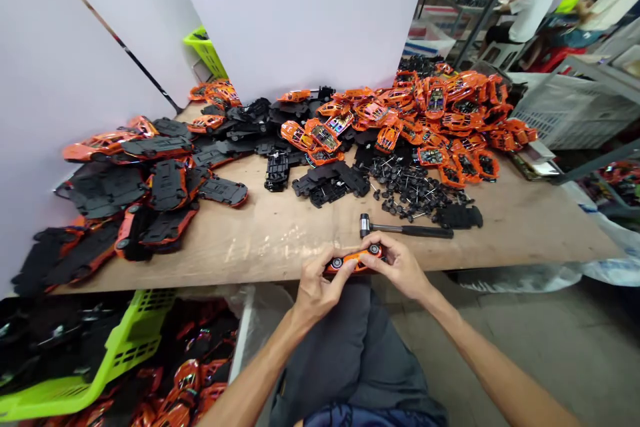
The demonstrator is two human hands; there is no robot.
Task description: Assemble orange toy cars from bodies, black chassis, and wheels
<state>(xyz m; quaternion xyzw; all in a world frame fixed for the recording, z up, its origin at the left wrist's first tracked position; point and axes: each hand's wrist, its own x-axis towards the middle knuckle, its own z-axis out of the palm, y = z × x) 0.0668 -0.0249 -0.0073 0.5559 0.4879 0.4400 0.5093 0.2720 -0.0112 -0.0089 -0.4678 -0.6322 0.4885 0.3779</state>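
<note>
An orange toy car (pixel 356 261) is held on its side at the table's front edge, its wheels showing along the top. My left hand (pixel 320 281) grips its left end with thumb and fingers. Around its right end, my right hand (pixel 399 265) is closed with the thumb pressing near a wheel. Just beyond the hands lies a hammer (pixel 406 230) with a black handle pointing right. Behind the hammer are a heap of wheel axles (pixel 407 187) and a black chassis plate (pixel 459 215).
Orange car shells (pixel 465 107) are piled at the back right. Cars with black undersides (pixel 170 183) cover the table's left side. Black chassis parts (pixel 333 183) lie mid-table. A green basket (pixel 120 347) stands below left. Two people sit beyond, at the upper right.
</note>
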